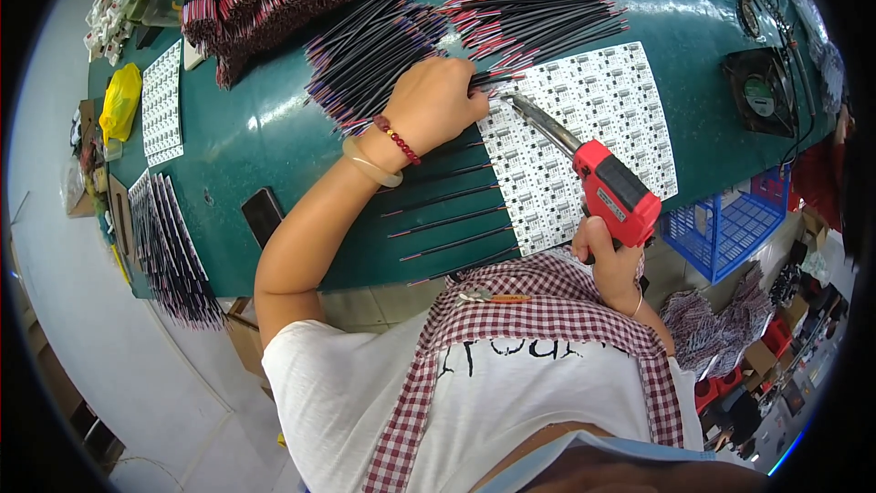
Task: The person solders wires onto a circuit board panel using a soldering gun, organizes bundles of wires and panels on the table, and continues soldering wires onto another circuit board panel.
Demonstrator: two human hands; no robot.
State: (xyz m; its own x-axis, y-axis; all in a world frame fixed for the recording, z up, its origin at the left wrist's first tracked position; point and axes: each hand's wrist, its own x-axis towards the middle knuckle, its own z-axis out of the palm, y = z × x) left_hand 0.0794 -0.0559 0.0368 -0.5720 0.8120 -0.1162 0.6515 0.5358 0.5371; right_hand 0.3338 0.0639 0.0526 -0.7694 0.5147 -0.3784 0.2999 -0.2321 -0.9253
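My right hand point(610, 260) is wrapped round the grip of a red and black soldering gun point(617, 194). The gun's metal tip points at the upper left corner of a white circuit board panel point(630, 100). By that corner, my left hand point(436, 99) is closed in a pinch on a short black cable point(489, 78), whose bared wire ends lie at the board edge close to the tip. Below this hand, several black cables point(449, 226) stick out in a row from the panel's left edge. Whether the tip touches the wires is too small to tell.
Loose black cables point(365, 55) and another pile with red ends point(534, 14) lie beyond the panel on the green table point(246, 137). Bundled cables point(274, 0) are stacked far left. A phone point(263, 216) sits left; a fan point(759, 91) stands right, above a blue crate point(725, 233).
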